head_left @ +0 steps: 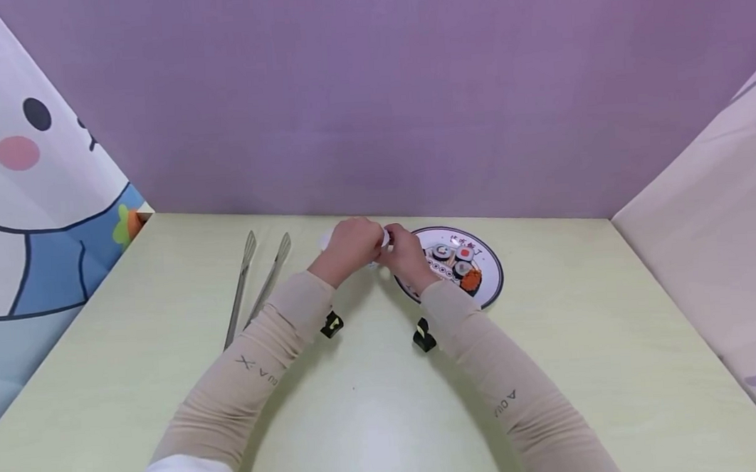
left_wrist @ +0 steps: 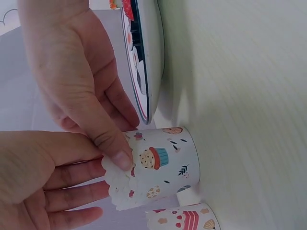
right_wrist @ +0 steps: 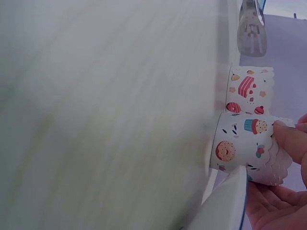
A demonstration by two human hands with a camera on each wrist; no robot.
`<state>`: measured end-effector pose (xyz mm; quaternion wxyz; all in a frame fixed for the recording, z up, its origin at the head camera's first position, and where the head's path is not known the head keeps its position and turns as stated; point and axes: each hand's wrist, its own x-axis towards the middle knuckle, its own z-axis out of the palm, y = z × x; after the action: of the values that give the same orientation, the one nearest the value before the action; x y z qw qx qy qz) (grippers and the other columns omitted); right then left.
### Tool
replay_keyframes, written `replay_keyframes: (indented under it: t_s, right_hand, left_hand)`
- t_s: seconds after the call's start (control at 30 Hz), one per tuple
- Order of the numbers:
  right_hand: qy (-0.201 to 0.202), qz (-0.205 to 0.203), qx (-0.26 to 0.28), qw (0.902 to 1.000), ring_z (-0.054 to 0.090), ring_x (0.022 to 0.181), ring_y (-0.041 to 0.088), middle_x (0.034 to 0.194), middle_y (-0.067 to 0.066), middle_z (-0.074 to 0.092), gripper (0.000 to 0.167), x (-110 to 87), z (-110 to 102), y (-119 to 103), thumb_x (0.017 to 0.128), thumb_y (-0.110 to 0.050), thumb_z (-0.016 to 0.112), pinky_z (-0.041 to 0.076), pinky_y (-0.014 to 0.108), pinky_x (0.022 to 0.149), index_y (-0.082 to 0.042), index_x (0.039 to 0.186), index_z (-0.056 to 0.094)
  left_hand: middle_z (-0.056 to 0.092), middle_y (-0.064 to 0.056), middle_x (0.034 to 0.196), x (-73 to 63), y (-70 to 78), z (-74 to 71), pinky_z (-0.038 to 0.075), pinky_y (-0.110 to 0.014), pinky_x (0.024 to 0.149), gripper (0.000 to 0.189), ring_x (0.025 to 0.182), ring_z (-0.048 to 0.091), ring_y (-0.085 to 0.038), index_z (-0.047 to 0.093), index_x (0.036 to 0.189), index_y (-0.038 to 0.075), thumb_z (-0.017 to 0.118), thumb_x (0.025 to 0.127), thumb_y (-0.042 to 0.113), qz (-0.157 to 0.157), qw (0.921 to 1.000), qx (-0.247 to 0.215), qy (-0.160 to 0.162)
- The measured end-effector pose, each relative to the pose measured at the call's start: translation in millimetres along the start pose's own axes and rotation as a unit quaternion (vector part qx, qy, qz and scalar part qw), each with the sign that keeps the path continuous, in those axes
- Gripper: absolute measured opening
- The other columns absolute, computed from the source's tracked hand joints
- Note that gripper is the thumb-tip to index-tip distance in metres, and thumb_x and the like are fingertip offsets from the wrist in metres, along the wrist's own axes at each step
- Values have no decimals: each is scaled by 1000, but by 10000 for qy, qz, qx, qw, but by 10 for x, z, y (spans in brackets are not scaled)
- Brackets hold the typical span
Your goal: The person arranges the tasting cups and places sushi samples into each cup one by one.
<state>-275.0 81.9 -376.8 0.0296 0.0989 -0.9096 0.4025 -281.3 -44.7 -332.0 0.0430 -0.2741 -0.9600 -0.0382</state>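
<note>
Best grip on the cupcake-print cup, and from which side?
I'd pinch the cupcake-print cup near its scalloped rim, coming from above, thumb outside. It looks upright, rim up, while the plate and a cake-print cup sit close on either side, leaving little room lower down.

In the head view, the held paper cups (left_wrist: 165, 167) are mostly hidden by the left hand (head_left: 355, 243) and right hand (head_left: 406, 254); the plate (head_left: 491, 267) is partly covered.
</note>
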Motion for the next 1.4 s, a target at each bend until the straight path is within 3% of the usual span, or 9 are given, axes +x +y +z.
replay_keyframes:
  t_s: [0.43,0.77,0.93,1.13,1.4]
  right_hand:
    - [0,77,228,9997,49,92,23,106,15,58,44,13,-13,-2,81,-6,66,42,33,80,2,122,52]
    - [-42,215,233,9995,52,96,23,111,14,59,44,38,40,19,83,-8,68,44,35,85,1,122,52]
    - [-102,231,228,9994,52,91,22,105,12,59,43,38,57,35,82,-10,69,45,33,81,1,120,52]
    - [86,209,142,9996,48,82,20,94,9,57,37,44,44,51,80,-12,72,41,31,71,0,110,54]
    - [-58,265,352,9990,50,86,22,100,10,58,40,52,47,25,82,-17,73,43,33,74,-1,112,52]
  left_hand:
    - [37,2,56,24,-23,20,32,-29,51,29,57,34,-15,44,58,15,55,81,1,56,10000,-49,-14]
    - [52,0,64,-6,-66,37,37,-29,53,19,58,41,-14,61,74,10,52,88,3,183,9997,-125,-104]
    - [56,-1,71,-3,-72,44,42,-30,56,14,62,47,-15,62,81,10,53,90,5,188,9997,-14,-135]
    - [60,-5,77,-8,-77,13,46,-33,58,10,66,53,-18,64,87,8,55,91,6,248,9994,61,213]
    - [65,-9,87,-48,-120,-61,51,-34,60,11,71,61,-23,65,96,4,56,93,9,537,9960,186,688]
